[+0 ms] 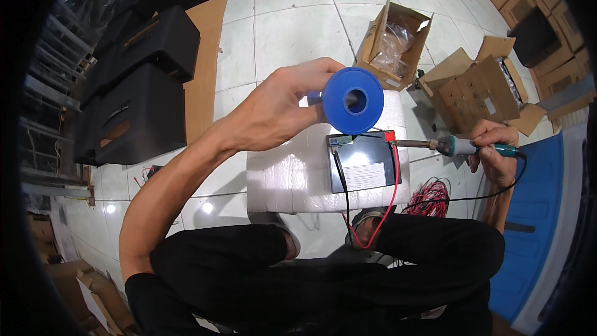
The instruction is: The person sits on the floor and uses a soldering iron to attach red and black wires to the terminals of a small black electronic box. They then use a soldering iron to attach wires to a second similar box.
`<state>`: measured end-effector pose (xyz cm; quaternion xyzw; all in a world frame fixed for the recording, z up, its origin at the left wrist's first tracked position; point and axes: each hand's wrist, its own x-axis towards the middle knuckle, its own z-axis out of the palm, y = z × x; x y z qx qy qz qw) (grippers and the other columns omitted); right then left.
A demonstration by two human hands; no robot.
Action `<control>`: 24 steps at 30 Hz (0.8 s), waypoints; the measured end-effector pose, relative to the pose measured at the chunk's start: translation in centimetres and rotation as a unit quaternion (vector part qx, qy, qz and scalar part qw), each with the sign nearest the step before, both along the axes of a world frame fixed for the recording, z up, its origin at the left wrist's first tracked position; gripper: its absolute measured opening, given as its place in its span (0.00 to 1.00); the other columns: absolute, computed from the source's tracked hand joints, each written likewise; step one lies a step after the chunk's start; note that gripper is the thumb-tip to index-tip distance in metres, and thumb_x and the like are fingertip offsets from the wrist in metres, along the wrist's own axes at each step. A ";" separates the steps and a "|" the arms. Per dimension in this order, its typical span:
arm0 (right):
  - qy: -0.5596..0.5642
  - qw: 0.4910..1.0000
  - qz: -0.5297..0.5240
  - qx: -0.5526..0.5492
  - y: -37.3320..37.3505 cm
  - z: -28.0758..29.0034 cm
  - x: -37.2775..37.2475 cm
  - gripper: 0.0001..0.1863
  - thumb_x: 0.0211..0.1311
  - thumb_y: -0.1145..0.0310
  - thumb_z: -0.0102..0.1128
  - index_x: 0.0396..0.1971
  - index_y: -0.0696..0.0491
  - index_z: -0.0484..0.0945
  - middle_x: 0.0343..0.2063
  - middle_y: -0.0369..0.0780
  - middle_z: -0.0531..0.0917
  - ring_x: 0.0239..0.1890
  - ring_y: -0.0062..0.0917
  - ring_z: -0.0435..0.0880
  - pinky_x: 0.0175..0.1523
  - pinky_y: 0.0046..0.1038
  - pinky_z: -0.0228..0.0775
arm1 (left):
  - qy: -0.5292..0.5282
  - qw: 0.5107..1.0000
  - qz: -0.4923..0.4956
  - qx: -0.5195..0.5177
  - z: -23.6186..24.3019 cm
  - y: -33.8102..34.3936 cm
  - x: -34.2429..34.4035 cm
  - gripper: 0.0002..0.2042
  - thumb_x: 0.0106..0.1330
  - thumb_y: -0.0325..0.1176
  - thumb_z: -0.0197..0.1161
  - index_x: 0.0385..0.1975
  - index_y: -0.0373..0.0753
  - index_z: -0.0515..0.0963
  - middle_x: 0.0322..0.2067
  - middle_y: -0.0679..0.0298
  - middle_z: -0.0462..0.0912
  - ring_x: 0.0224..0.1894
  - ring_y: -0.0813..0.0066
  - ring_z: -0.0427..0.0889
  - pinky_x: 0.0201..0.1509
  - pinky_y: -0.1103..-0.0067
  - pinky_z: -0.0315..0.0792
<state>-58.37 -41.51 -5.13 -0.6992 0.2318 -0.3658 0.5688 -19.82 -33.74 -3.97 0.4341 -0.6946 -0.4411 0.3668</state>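
My left hand (283, 102) grips a blue spool (339, 115), probably of solder wire, over the far edge of a dark grey battery (364, 152). The battery lies on a white foam block (283, 180). In my right hand (494, 149) is a soldering iron (463, 146) with a teal and white handle; its tip reaches the red terminal (390, 137) at the battery's far right corner. A red wire (397, 177) runs from that terminal toward my feet. A black wire (342, 180) comes off the far left corner. Any solder strand is hidden or too thin to see.
A bundle of red and black wires (429, 198) lies right of the foam. Open cardboard boxes (398, 37) (479, 90) stand beyond it. Black cases (140, 112) line the left on cardboard. A blue panel (528, 224) is at the right. The iron's black cord loops below my right hand.
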 end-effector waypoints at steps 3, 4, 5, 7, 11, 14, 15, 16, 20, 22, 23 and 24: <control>-0.005 1.000 0.006 -0.007 -0.1 0.0 0.1 0.11 0.53 0.70 0.69 0.32 0.63 0.84 0.27 0.50 0.80 0.18 0.26 0.79 0.18 0.24 0.74 | 0.011 1.000 -0.013 -0.021 -0.2 0.1 -0.1 0.11 0.63 0.27 0.66 0.45 0.36 0.84 0.48 0.61 0.79 0.50 0.71 0.77 0.58 0.73 0.71; -0.010 1.000 0.002 -0.004 -0.1 -0.1 0.1 0.11 0.53 0.70 0.69 0.32 0.64 0.84 0.27 0.50 0.80 0.18 0.26 0.79 0.17 0.24 0.74 | 0.020 0.999 -0.018 -0.021 -0.4 0.1 -0.3 0.11 0.63 0.27 0.66 0.44 0.36 0.84 0.48 0.61 0.79 0.50 0.71 0.77 0.58 0.73 0.70; -0.026 1.000 0.003 0.013 -0.1 -0.2 0.1 0.11 0.53 0.71 0.69 0.32 0.64 0.84 0.27 0.50 0.80 0.18 0.26 0.79 0.17 0.24 0.74 | 0.029 0.999 -0.024 -0.020 -0.5 0.2 -0.5 0.10 0.63 0.26 0.66 0.44 0.36 0.84 0.48 0.61 0.78 0.51 0.71 0.77 0.58 0.73 0.70; -0.025 0.999 -0.021 0.015 0.0 -0.5 0.2 0.11 0.53 0.71 0.69 0.32 0.64 0.84 0.27 0.50 0.80 0.18 0.26 0.79 0.17 0.24 0.74 | 0.031 0.999 -0.031 -0.021 -0.6 0.1 -0.7 0.10 0.63 0.26 0.65 0.43 0.36 0.84 0.48 0.61 0.78 0.51 0.71 0.76 0.58 0.73 0.70; -0.035 0.999 -0.020 0.026 0.1 -0.7 0.2 0.11 0.53 0.71 0.68 0.32 0.64 0.84 0.27 0.50 0.80 0.18 0.27 0.80 0.16 0.24 0.74 | 0.010 0.999 -0.034 -0.024 -0.5 0.1 -0.7 0.10 0.63 0.24 0.64 0.43 0.36 0.84 0.49 0.61 0.78 0.51 0.71 0.76 0.58 0.73 0.70; -0.036 0.999 -0.008 0.012 0.1 -0.7 0.1 0.12 0.53 0.71 0.68 0.33 0.64 0.84 0.26 0.50 0.79 0.19 0.27 0.80 0.17 0.24 0.74 | 0.012 0.999 -0.033 -0.019 -0.5 0.1 -0.7 0.10 0.63 0.24 0.63 0.44 0.36 0.84 0.48 0.61 0.78 0.51 0.71 0.77 0.58 0.73 0.70; -0.036 0.999 -0.006 0.004 0.0 -0.7 0.1 0.12 0.53 0.70 0.68 0.33 0.64 0.84 0.26 0.50 0.79 0.19 0.26 0.80 0.17 0.24 0.74 | 0.014 0.999 -0.033 -0.017 -0.5 0.1 -0.7 0.10 0.63 0.24 0.63 0.44 0.37 0.84 0.48 0.61 0.78 0.50 0.71 0.77 0.58 0.73 0.70; -0.036 0.999 -0.003 -0.004 0.0 -0.7 0.1 0.12 0.53 0.70 0.68 0.33 0.64 0.84 0.26 0.49 0.79 0.19 0.26 0.80 0.17 0.24 0.74 | 0.011 0.999 -0.033 -0.022 -0.5 0.1 -0.7 0.10 0.63 0.24 0.63 0.44 0.37 0.84 0.49 0.61 0.78 0.50 0.71 0.77 0.57 0.73 0.71; -0.036 0.999 0.007 -0.005 0.0 -0.6 0.0 0.12 0.53 0.69 0.68 0.33 0.63 0.84 0.27 0.49 0.79 0.19 0.26 0.80 0.18 0.24 0.75 | 0.005 0.999 -0.037 -0.029 -0.6 0.0 -0.8 0.10 0.64 0.26 0.64 0.44 0.37 0.84 0.49 0.61 0.78 0.50 0.71 0.77 0.57 0.72 0.71; -0.015 1.000 0.004 -0.024 0.0 -0.4 0.0 0.12 0.53 0.69 0.68 0.33 0.63 0.84 0.27 0.49 0.79 0.20 0.26 0.80 0.20 0.25 0.76 | 0.004 0.999 -0.038 -0.028 -0.6 0.0 -0.8 0.10 0.64 0.26 0.64 0.44 0.37 0.84 0.48 0.61 0.78 0.50 0.71 0.77 0.57 0.72 0.71; -0.009 1.000 0.006 -0.027 0.1 -0.3 -0.1 0.12 0.53 0.70 0.68 0.32 0.63 0.84 0.27 0.49 0.79 0.20 0.26 0.80 0.20 0.25 0.76 | 0.003 0.999 -0.039 -0.029 -0.7 0.0 -0.9 0.10 0.64 0.27 0.64 0.44 0.37 0.84 0.48 0.61 0.78 0.50 0.71 0.77 0.57 0.71 0.71; -0.006 1.000 0.008 -0.029 0.1 -0.2 -0.1 0.12 0.53 0.70 0.68 0.32 0.63 0.84 0.27 0.49 0.79 0.20 0.26 0.80 0.21 0.25 0.76 | 0.001 0.999 -0.040 -0.033 -0.7 0.0 -0.9 0.10 0.64 0.27 0.64 0.44 0.38 0.84 0.48 0.61 0.78 0.50 0.71 0.77 0.56 0.71 0.71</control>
